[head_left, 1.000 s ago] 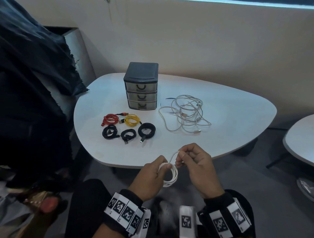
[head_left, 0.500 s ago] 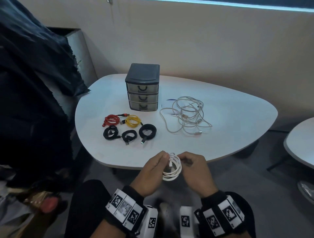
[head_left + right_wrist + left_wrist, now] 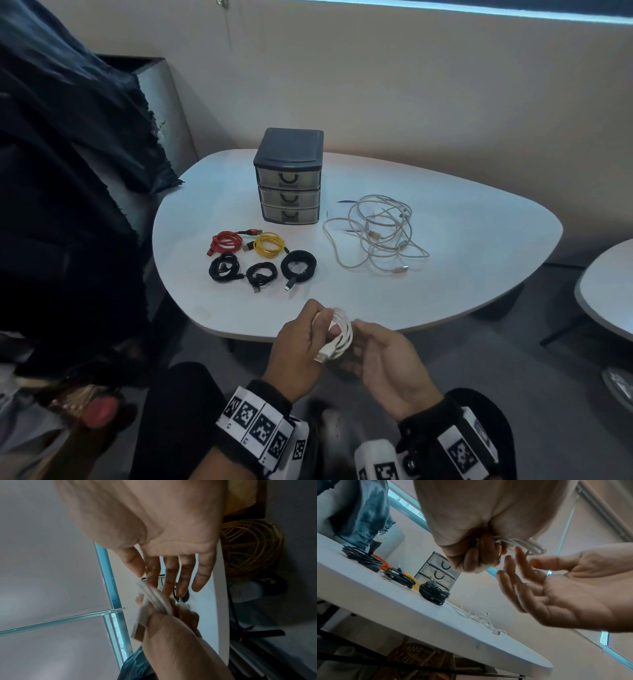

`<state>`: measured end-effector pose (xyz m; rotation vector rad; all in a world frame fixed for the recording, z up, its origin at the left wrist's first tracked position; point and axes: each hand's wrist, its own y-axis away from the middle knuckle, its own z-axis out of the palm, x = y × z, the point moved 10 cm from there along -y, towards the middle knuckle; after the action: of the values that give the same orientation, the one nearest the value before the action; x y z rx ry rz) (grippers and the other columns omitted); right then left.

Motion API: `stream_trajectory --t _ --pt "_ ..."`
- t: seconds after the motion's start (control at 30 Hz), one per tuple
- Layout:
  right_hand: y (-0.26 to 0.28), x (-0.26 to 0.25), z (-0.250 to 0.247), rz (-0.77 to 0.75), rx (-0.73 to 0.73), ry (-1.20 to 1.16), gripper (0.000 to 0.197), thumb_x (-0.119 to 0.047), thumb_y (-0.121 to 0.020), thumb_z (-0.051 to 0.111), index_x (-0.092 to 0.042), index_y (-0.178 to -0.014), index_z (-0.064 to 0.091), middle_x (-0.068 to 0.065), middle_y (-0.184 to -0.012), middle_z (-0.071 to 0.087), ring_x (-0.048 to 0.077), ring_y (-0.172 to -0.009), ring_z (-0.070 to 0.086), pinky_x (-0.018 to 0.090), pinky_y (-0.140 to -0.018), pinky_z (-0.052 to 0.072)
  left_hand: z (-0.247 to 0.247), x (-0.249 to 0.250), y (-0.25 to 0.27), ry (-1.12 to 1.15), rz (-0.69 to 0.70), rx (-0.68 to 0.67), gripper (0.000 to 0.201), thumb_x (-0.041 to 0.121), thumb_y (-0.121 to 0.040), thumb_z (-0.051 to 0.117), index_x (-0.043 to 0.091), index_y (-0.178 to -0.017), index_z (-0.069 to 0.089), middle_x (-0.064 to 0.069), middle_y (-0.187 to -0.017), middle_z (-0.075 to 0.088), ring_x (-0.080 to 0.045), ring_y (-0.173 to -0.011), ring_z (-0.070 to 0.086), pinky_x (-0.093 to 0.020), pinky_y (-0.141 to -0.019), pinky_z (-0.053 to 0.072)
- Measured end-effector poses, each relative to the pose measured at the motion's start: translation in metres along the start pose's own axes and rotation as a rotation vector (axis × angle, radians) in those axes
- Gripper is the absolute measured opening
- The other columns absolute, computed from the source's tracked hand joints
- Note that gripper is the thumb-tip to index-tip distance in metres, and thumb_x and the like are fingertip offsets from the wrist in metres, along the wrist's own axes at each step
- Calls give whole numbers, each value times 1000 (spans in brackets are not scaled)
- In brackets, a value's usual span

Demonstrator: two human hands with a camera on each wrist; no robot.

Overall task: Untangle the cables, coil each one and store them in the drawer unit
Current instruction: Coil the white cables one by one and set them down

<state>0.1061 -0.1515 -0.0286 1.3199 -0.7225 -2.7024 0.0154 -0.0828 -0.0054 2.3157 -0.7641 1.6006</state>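
The table point(image 3: 462, 260) carries one drawer unit point(image 3: 288, 176) with three drawers, all closed. No cable appears to be stored yet, so storage is judged entirely outstanding.

Right of the unit lies one loose tangle point(image 3: 376, 233) of pale cables. The number of cables in it cannot be told; all of it remains to be separated and coiled.

Left of the tangle, in front of the unit, lie five finished coils: three black coils point(image 3: 298, 266), one red coil point(image 3: 224, 241) and one yellow coil point(image 3: 269, 244).

A sixth coil, the white coil point(image 3: 340, 334), is off the table, at its near edge. The left hand point(image 3: 298, 349) grips it, fingers curled round the loops, with one plug protruding. The right hand point(image 3: 387, 363) is spread, palm up, just beside the coil and holding nothing.

Judgement: coiling is about half done.
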Motion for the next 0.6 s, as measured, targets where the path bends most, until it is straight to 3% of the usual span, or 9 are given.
stream_trajectory --t 0.07,0.1,0.17,0.23,0.33,0.43,0.5,0.6 --pt "4 0 8 -5 -61 22 45 -35 -97 48 4 -114 64 16 -101 67 25 -94 61 36 -83 48 1 2 -2 -70 19 -5 32 53 -97 36 26 -80 45 19 -66 61 -5 -60 55 -34 -62 44" --pt "5 0 13 -23 -98 46 43 -35 -97 54 3 -114 64 15 -101 66 24 -96 61 35 -85 49 4 4 -2 -76 23 -20 33 54 -96 37 26 -80 46 18 -66 61 -4 -60 54 -34 -63 45" --pt "7 -3 20 -86 -142 162 35 -25 -86 67 1 -110 64 13 -100 68 22 -97 63 31 -84 51 13 3 -3 64 -7 -70 41 57 -95 42 20 -80 50 12 -67 61 -6 -63 54 -34 -65 46" --pt "3 0 13 -121 -125 259 32 -18 -80 71 -1 -107 66 11 -98 70 20 -94 65 28 -81 51 21 -5 -3 294 -95 -112 41 49 -97 49 12 -78 50 9 -69 57 -10 -68 51 -31 -67 44" --pt "-3 -8 -11 -215 76 506 17 -23 -82 75 -8 -87 67 5 -79 67 14 -73 59 25 -61 45 20 -19 0 553 -283 -57 38 29 -105 45 7 -75 50 -1 -69 54 -12 -67 50 -26 -66 41" --pt "4 -22 -29 -366 326 901 43 -37 -84 75 -10 -61 51 -5 -53 50 8 -52 42 25 -52 35 16 -31 5 615 -434 1 41 29 -105 41 11 -70 49 0 -61 49 -9 -52 45 -21 -50 34" --pt "8 -24 -24 -437 353 1013 47 -40 -86 71 -15 -58 43 -6 -51 42 6 -51 35 25 -52 33 17 -39 8 673 -527 2 37 29 -103 44 15 -69 48 1 -59 47 -9 -49 42 -21 -46 29" --pt "10 -24 -15 -529 315 1034 38 -34 -91 67 -16 -64 49 -5 -57 48 7 -55 40 24 -55 34 22 -45 10 803 -635 -49 33 33 -98 52 18 -69 45 2 -56 39 -11 -49 40 -25 -49 28"
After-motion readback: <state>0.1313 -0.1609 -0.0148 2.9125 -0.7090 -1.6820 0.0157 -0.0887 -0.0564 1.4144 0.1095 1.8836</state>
